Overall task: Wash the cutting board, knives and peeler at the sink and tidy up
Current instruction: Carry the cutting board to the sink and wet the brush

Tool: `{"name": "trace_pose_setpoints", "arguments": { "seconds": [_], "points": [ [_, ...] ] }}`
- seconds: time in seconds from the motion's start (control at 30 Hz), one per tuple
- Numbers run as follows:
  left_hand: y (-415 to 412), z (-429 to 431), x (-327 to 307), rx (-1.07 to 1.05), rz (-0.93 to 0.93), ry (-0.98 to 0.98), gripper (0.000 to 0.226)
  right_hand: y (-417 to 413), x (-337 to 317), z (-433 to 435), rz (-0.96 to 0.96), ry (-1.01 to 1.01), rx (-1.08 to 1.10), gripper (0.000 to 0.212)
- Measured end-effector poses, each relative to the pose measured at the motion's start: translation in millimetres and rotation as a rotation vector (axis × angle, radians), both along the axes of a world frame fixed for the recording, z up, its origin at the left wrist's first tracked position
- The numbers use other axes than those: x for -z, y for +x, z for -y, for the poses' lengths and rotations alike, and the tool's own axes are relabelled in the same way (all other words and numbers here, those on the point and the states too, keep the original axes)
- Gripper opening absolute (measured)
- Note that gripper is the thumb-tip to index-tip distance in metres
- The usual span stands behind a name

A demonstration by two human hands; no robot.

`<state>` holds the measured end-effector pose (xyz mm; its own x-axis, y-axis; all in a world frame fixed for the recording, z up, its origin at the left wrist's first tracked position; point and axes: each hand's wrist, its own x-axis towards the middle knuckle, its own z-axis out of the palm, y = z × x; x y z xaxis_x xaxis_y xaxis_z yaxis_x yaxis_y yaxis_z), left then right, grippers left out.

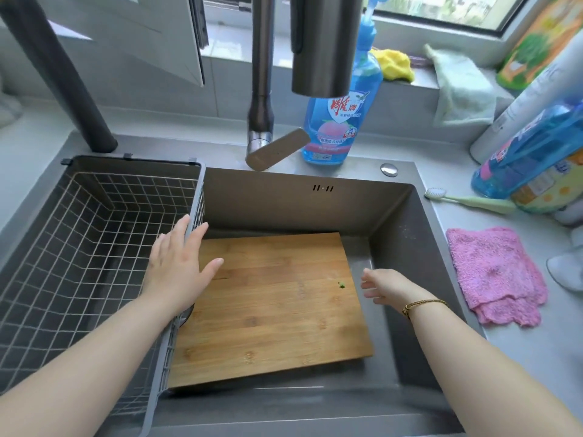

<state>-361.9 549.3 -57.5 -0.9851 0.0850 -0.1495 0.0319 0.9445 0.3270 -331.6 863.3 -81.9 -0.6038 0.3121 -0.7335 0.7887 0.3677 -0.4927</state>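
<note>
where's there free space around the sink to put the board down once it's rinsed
The wire basket left of the cutting board holds nothing. Bare counter runs behind it, left of the faucet. The right counter is crowded: pink cloth, toothbrush, bottles.

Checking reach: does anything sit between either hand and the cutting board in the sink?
Nothing visible. The left hand and right hand hover open over the cutting board, which lies bare except for a small green scrap.
</note>
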Motion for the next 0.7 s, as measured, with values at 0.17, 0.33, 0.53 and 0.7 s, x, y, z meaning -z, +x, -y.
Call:
{"name": "trace_pose_setpoints", "arguments": {
  "seconds": [0.17,0.33,0.53,0.7],
  "points": [
    [-10,-4,-5,-0.053,0.017,0.097,0.060,-52,-66,33,-0.446,0.132,-0.118,0.033],
    [-15,-5,-2,-0.091,-0.048,0.133,0.055,-101,-113,83,-0.857,0.337,-0.287,0.041],
    [-16,-4,2,-0.086,-0.067,0.129,0.055,-132,-119,107,-0.840,0.511,-0.463,0.025],
    [-16,-4,4,-0.082,-0.076,0.116,0.055,-134,-116,105,-0.867,0.519,-0.468,0.022]
  ]
}}
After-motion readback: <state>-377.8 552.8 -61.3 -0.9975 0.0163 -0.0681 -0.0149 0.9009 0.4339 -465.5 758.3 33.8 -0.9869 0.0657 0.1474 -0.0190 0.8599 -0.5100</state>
